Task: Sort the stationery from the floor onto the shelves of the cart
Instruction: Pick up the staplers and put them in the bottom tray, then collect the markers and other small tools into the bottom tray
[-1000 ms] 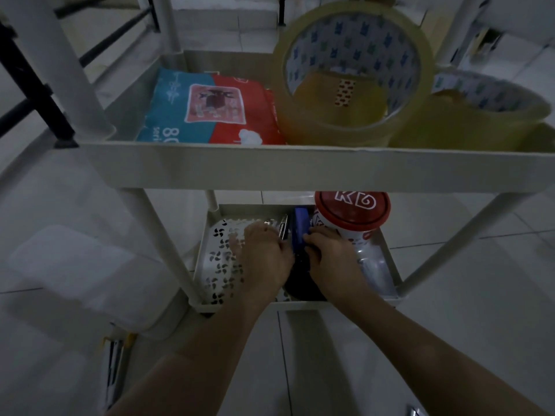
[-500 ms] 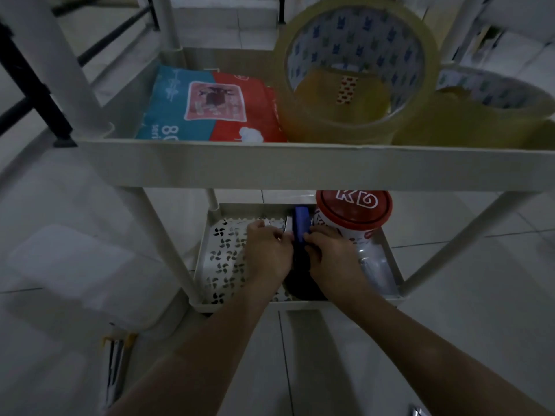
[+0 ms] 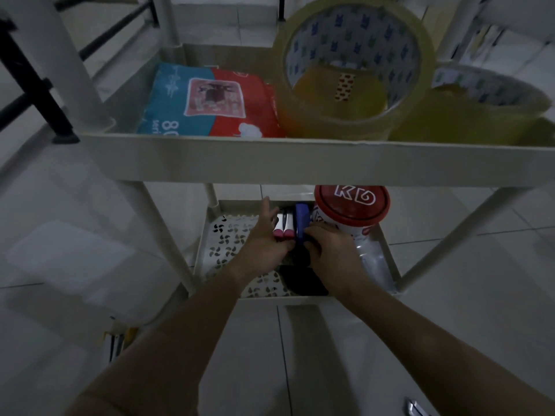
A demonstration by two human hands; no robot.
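Note:
Both my hands are inside the lower shelf (image 3: 228, 244) of the white cart. My left hand (image 3: 264, 240) lies flat with its fingers stretched out, pressed against the left side of two pink-capped markers (image 3: 283, 228). To their right stands a blue object (image 3: 301, 220). My right hand (image 3: 329, 246) curls its fingers around the base of that object. A black item (image 3: 300, 282) lies under my wrists, partly hidden. A red-lidded white tub (image 3: 351, 205) stands at the shelf's back right.
The upper shelf (image 3: 300, 157) holds a blue-and-red tissue pack (image 3: 210, 100) and two large tape rolls (image 3: 354, 67) (image 3: 480, 109). On the tiled floor lie pens (image 3: 115, 343) at the lower left, a pale box (image 3: 75, 265) and a small metal item (image 3: 414, 408).
My left hand has opened and slid forward along the markers, so their pink caps now show. My right hand stays at the blue object.

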